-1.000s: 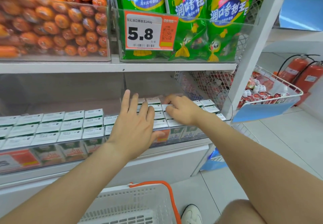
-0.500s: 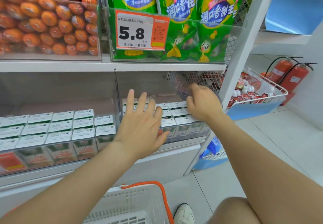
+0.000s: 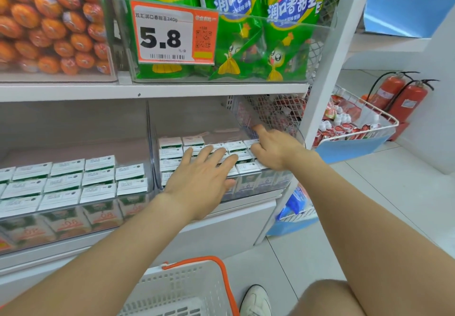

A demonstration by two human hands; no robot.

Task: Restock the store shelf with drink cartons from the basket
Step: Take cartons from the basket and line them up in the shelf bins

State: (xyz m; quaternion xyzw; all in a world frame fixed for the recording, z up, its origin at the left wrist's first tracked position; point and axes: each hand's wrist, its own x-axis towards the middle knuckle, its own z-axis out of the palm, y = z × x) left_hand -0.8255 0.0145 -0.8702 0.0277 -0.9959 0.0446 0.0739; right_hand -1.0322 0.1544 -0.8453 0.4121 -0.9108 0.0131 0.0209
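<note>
Drink cartons [image 3: 170,153] under flat, spread left hand [image 3: 202,182]; right hand [image 3: 275,152] beside, fingers [image 3: 256,148] curled, grip unclear

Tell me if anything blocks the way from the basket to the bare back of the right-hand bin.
Yes. The bin's clear front wall and the rows of cartons lie before the bare back, with the upper shelf low overhead. The left hand lies flat on those cartons; the right hand is at their right edge.

Both arms outstretched, left hand [image 3: 200,180] flat, fingers spread, right hand [image 3: 273,152] index pointing
</note>
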